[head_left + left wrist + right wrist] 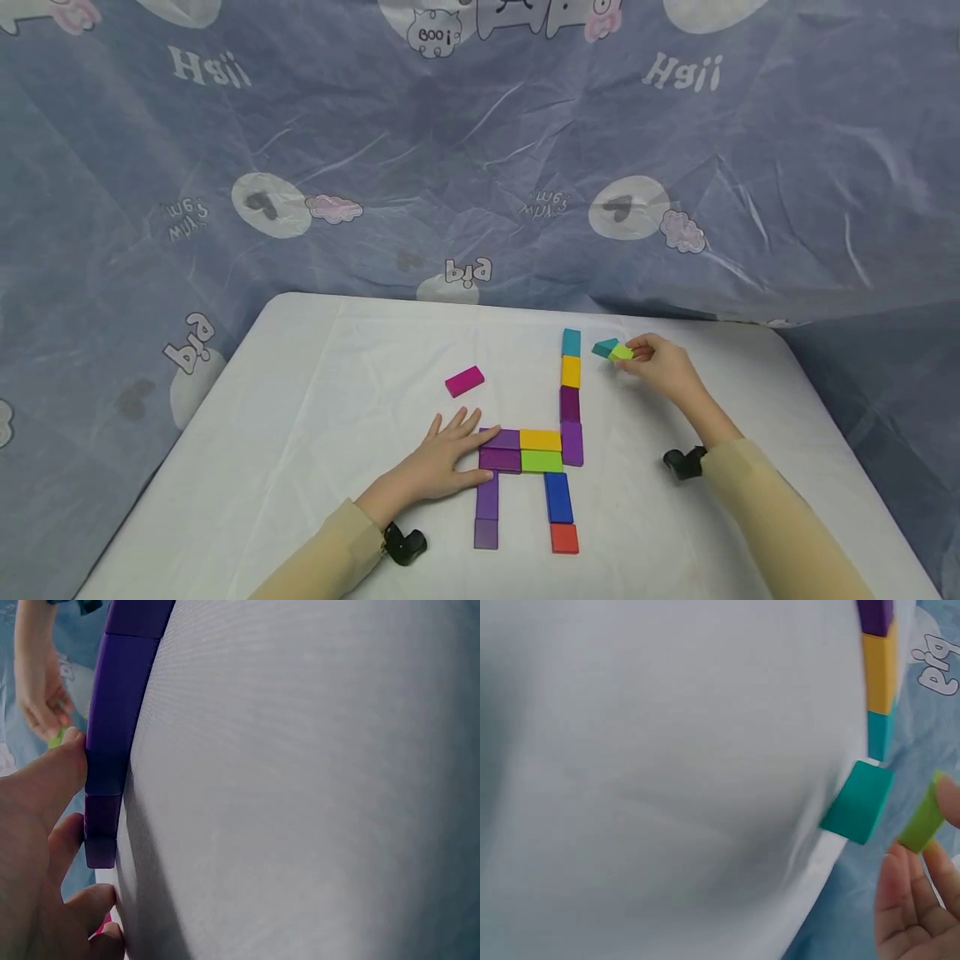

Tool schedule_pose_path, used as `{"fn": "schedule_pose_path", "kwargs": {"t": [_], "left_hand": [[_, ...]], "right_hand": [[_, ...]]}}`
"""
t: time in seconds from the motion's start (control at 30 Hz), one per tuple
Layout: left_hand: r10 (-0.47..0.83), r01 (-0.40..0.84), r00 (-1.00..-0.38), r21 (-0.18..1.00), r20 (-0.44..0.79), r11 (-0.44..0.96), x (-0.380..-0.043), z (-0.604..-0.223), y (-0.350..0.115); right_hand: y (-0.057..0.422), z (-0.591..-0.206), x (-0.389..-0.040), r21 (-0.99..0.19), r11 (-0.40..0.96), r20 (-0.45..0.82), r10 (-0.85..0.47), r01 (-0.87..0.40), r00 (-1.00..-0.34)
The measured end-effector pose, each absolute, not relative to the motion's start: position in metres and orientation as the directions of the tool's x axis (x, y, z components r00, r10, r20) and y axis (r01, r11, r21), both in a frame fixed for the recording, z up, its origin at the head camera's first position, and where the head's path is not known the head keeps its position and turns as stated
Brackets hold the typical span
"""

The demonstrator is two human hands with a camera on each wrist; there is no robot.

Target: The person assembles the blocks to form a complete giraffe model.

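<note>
My right hand (663,367) pinches a lime green block (924,817) between thumb and fingers near the back right of the table. Just left of it lies a loose teal block (861,801), set at a slant. My left hand (438,458) is spread flat, its fingertips touching the left ends of the purple blocks (499,439). Those join a yellow block (540,440) and a green block (542,462) in a double row. From the row's right end a column runs back through a violet block (572,443) to a teal one (572,342).
A magenta block (465,382) lies alone behind the left hand. Toward the front, two legs extend from the row: purple blocks (487,496) on the left, a blue block (558,497) and a red block (564,538) on the right. A patterned grey-blue cloth (450,150) hangs behind the white table (337,350).
</note>
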State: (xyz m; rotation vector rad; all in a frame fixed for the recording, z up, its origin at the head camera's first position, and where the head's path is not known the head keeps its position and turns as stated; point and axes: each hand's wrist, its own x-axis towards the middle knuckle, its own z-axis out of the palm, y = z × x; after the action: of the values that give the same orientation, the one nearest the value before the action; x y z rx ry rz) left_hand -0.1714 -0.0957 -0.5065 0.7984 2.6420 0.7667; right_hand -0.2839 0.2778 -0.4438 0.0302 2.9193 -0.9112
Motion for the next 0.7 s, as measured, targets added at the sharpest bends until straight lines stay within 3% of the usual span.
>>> {"fn": "schedule_pose_path", "kwargs": {"t": [0.23,0.7], "left_hand": [[0.574,0.425,-0.812,0.564,-0.108,0.708,-0.173,-0.507,-0.096],[0.583,0.443,-0.808,0.561,-0.089,0.699,-0.171,-0.509,-0.096]], "right_hand": [[0.254,-0.439,-0.315,-0.631,0.775,0.028,0.064,0.033,-0.998],[0.228,-0.458,-0.351,-0.606,0.791,-0.022,0.098,0.091,-0.995]]}}
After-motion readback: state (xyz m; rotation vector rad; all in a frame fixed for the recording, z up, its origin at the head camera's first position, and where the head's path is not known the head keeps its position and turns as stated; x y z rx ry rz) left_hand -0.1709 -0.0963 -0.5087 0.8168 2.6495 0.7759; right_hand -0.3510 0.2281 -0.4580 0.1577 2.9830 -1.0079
